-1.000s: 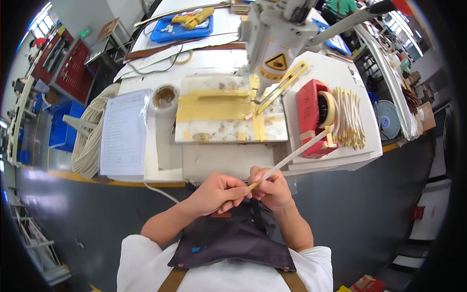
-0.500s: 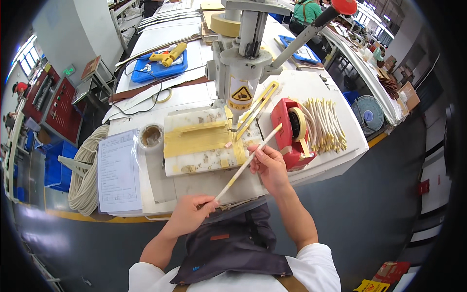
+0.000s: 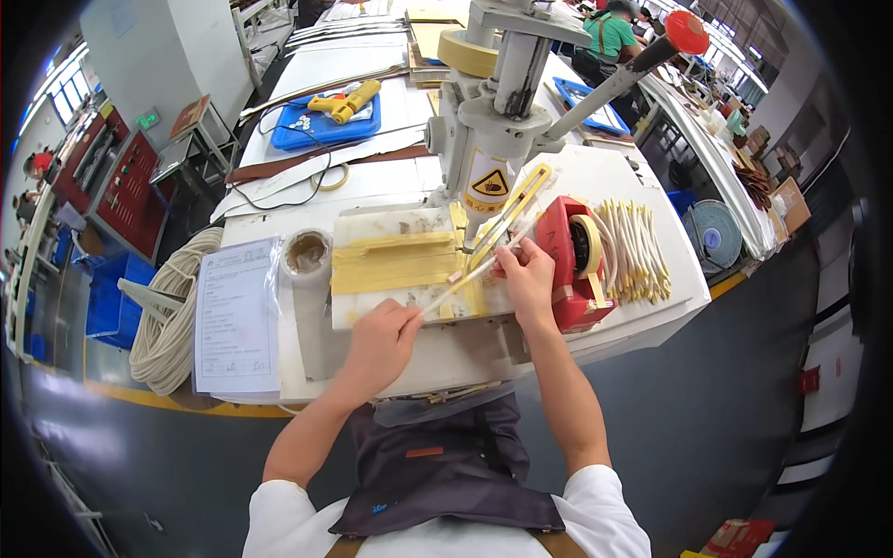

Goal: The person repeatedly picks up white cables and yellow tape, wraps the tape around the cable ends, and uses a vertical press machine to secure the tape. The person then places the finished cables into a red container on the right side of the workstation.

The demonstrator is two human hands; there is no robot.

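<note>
A short white cord (image 3: 477, 272) with yellow tape on it slants across the front of a grey hand press (image 3: 484, 126). My left hand (image 3: 383, 342) pinches its lower left end. Closer to the press, my right hand (image 3: 528, 282) pinches it near the upper right end. Beneath the cord is the press's white base plate (image 3: 353, 316), partly covered with yellow tape; a slotted yellow-edged guide (image 3: 521, 205) lies beside the press head. Just right of my right hand stands a red tape dispenser (image 3: 583, 316) with a yellow tape roll.
Several yellow-tipped cords (image 3: 633, 251) lie right of the dispenser. At left are a printed sheet (image 3: 237, 321), a clear tape roll (image 3: 307, 253) and a coil of cord (image 3: 172, 325). Farther back, a blue tray (image 3: 298, 139) holds a yellow glue gun (image 3: 346, 102). The press lever (image 3: 609, 88) reaches up right.
Both hands have moved forward with the cord, from near the table's front edge to over the press base. The whole view has shifted slightly.
</note>
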